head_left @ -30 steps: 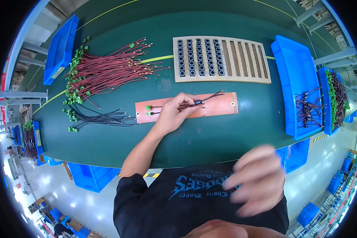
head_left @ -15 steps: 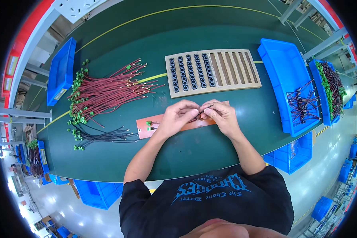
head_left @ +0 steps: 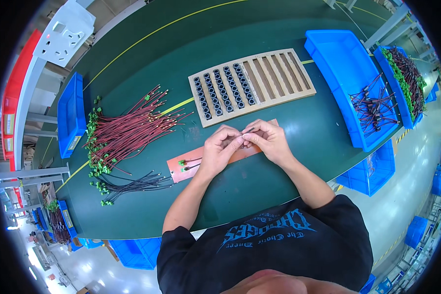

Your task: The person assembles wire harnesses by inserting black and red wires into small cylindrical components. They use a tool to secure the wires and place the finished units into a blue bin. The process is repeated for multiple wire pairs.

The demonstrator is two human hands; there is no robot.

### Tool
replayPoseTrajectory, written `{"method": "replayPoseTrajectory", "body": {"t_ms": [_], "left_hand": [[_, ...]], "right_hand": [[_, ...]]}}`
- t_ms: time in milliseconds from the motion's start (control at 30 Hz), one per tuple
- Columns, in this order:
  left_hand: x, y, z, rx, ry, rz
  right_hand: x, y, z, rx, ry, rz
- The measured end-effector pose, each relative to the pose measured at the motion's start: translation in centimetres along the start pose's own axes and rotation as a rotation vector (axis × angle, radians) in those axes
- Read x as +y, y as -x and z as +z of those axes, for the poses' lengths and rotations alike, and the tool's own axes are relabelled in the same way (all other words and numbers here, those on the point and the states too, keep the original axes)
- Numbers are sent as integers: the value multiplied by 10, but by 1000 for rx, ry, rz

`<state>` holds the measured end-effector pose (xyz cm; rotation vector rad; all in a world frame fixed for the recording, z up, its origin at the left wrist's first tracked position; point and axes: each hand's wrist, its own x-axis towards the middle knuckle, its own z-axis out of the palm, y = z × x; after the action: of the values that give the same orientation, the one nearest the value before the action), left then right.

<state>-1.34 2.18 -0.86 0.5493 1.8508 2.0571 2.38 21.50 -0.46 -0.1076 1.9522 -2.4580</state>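
Note:
My left hand (head_left: 221, 149) and my right hand (head_left: 270, 142) meet above an orange board (head_left: 178, 177), fingertips pinched together. A thin dark piece (head_left: 250, 130), perhaps a wire end, pokes out at my right fingertips; the fingers hide the rest. What my left fingers pinch cannot be seen. On the board's left end lie a red wire (head_left: 193, 160) and a black wire (head_left: 193, 167) with green connectors, running toward my left hand.
Red wires (head_left: 132, 130) and black wires (head_left: 137, 184) with green connectors lie to the left. Behind my hands is a wooden rack (head_left: 284, 98) with rows of black rings (head_left: 225, 93). Blue bins stand left (head_left: 72, 117) and right (head_left: 335, 63), the right one holding wire assemblies (head_left: 375, 110).
The view has turned, so the table appears tilted. My hands remain pinched together over the board, with slightly shifted fingers; the dark piece shows less.

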Motion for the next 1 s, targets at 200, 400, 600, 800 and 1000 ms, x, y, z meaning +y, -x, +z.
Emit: {"method": "replayPoseTrajectory", "body": {"t_ms": [200,400,600,800,1000], "left_hand": [[-1,0,-8,-12,44,-26],[5,-4,-11,-61,22,-14],[6,-4,-14,-73,37,-38],[12,-4,-6,-34,4,-58],[6,-4,-10,-60,-94,-27]], "right_hand": [[-2,0,4,34,4,45],[-1,2,2,49,-34,49],[0,2,5,88,1,64],[-1,1,2,64,5,38],[-1,0,3,28,-18,53]]}}
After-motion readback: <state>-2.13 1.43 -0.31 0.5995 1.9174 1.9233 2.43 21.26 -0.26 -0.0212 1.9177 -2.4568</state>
